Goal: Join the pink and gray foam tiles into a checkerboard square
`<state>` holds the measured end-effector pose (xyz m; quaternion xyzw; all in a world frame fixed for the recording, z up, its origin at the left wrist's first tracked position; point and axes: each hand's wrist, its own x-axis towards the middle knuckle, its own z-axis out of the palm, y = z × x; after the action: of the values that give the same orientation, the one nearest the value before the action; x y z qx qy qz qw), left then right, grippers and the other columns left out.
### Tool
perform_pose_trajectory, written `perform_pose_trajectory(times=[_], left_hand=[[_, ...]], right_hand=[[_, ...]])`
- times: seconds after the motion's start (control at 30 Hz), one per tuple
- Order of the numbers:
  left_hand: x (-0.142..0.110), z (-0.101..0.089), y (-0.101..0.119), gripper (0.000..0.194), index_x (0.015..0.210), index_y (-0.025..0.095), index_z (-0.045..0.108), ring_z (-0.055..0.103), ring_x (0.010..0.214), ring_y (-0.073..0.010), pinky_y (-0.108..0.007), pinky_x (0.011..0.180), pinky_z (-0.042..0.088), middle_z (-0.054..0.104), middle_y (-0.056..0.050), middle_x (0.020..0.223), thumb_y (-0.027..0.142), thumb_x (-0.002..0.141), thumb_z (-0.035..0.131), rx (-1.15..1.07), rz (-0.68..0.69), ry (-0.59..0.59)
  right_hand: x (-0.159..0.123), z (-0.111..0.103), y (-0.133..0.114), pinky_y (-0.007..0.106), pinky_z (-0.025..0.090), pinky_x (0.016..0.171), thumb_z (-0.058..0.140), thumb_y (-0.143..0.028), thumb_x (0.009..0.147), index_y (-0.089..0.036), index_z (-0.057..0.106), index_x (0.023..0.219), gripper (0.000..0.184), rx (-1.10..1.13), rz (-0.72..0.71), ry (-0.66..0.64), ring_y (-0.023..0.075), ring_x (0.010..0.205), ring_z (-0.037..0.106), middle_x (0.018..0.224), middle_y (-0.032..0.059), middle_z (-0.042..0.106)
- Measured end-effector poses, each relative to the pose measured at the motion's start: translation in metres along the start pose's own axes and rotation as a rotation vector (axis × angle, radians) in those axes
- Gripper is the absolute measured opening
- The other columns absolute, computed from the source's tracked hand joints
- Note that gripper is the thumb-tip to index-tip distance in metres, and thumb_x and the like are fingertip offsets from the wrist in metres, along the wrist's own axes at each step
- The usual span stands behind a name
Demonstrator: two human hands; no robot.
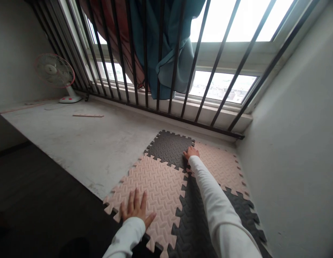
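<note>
My left hand [135, 207] lies flat on a pink foam mat tile [158, 186], fingers spread and nothing held. My right hand [192, 152] is at the right edge of a dark grey foam mat tile [169, 147], its fingers bent and close together on that edge. Right of this hand lies another pink foam tile [217, 161]. A second dark grey tile [193, 211] is partly under my right forearm. The tiles have toothed puzzle edges and meet along their seams. Under my right fingers, the joint is hidden.
Dark metal bars [179, 68] run along the window, with blue and reddish curtains [144, 43] behind. A white wall [292, 136] bounds the right. On the pale ledge [88, 143] lie a thin wooden strip [88, 115] and a fan [71, 96]. The ledge drops off at the lower left.
</note>
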<state>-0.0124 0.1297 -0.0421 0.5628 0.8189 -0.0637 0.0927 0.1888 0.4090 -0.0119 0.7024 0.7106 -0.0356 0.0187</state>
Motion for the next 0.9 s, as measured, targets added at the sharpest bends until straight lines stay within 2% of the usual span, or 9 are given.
perform_pose_trajectory(times=[0.07,0.2,0.27,0.33,0.47,0.53,0.63,0.77,0.9], left_hand=[[-0.001,-0.001,0.000,0.067,0.130,0.029,0.025,0.005,0.129,-0.0271,-0.055,0.097,0.002,0.011,-0.007,0.142,0.048,0.068,0.042,0.000,0.005,-0.002],[-0.002,-0.002,-0.001,0.068,0.129,0.029,0.026,0.005,0.129,-0.0285,-0.056,0.096,0.002,0.012,-0.007,0.142,0.049,0.067,0.043,0.002,0.017,0.002],[-0.002,-0.003,-0.001,0.068,0.129,0.028,0.026,0.006,0.129,-0.0288,-0.056,0.096,0.003,0.013,-0.007,0.142,0.049,0.067,0.044,0.004,0.021,0.008],[-0.003,-0.003,-0.001,0.068,0.129,0.029,0.026,0.007,0.129,-0.0288,-0.056,0.096,0.003,0.014,-0.006,0.142,0.049,0.067,0.045,0.005,0.022,0.014],[-0.003,-0.006,0.000,0.068,0.129,0.030,0.025,0.007,0.129,-0.0281,-0.056,0.097,0.002,0.014,-0.006,0.142,0.049,0.067,0.045,0.001,0.016,0.007],[-0.004,-0.006,0.000,0.068,0.129,0.030,0.025,0.007,0.129,-0.0278,-0.055,0.097,0.001,0.015,-0.006,0.142,0.047,0.066,0.046,-0.002,0.013,-0.001],[-0.003,-0.006,0.001,0.068,0.129,0.030,0.025,0.008,0.129,-0.0281,-0.056,0.097,0.000,0.016,-0.006,0.142,0.044,0.066,0.047,0.003,0.013,-0.002],[-0.003,-0.004,0.002,0.069,0.128,0.030,0.025,0.008,0.129,-0.0281,-0.056,0.096,0.001,0.015,-0.006,0.142,0.042,0.065,0.047,0.019,0.016,0.000],[-0.001,-0.001,0.000,0.068,0.128,0.030,0.025,0.007,0.129,-0.0289,-0.057,0.096,-0.001,0.014,-0.005,0.142,0.043,0.065,0.046,0.020,0.022,-0.009]], right_hand=[[0.010,0.003,0.002,0.040,0.023,0.097,0.035,-0.046,0.081,-0.012,0.032,0.127,0.058,0.005,0.030,-0.037,0.0221,0.125,0.022,0.136,0.0147,0.026],[0.019,0.011,-0.001,0.036,0.025,0.095,0.034,-0.045,0.081,-0.005,0.042,0.120,0.057,-0.031,0.047,-0.084,0.0244,0.120,0.031,0.129,0.0189,0.038],[0.021,0.013,-0.004,0.037,0.024,0.096,0.035,-0.046,0.080,-0.002,0.041,0.120,0.060,-0.064,0.061,-0.057,0.0260,0.120,0.031,0.129,0.0206,0.036],[0.024,0.010,-0.006,0.038,0.022,0.097,0.036,-0.050,0.079,-0.002,0.041,0.120,0.064,-0.091,0.062,-0.072,0.0272,0.120,0.031,0.129,0.0209,0.036],[0.037,-0.003,-0.003,0.036,0.028,0.093,0.032,-0.050,0.080,-0.006,0.050,0.113,0.058,-0.042,0.027,-0.177,0.0254,0.110,0.043,0.118,0.0184,0.049],[0.043,-0.006,0.001,0.036,0.028,0.094,0.033,-0.047,0.081,-0.005,0.044,0.119,0.057,-0.028,0.035,-0.113,0.0249,0.115,0.038,0.126,0.0181,0.042],[0.049,-0.001,0.004,0.036,0.023,0.098,0.038,-0.048,0.078,-0.003,0.029,0.128,0.067,-0.016,0.082,-0.047,0.0251,0.123,0.026,0.134,0.0184,0.030],[0.055,0.009,0.003,0.038,0.017,0.100,0.039,-0.052,0.076,0.001,0.034,0.123,0.071,-0.019,0.102,-0.049,0.0269,0.119,0.031,0.126,0.0217,0.039],[0.062,0.009,0.000,0.038,0.025,0.094,0.039,-0.051,0.077,-0.001,0.038,0.121,0.066,-0.007,0.090,-0.076,0.0281,0.112,0.040,0.121,0.0228,0.044]])
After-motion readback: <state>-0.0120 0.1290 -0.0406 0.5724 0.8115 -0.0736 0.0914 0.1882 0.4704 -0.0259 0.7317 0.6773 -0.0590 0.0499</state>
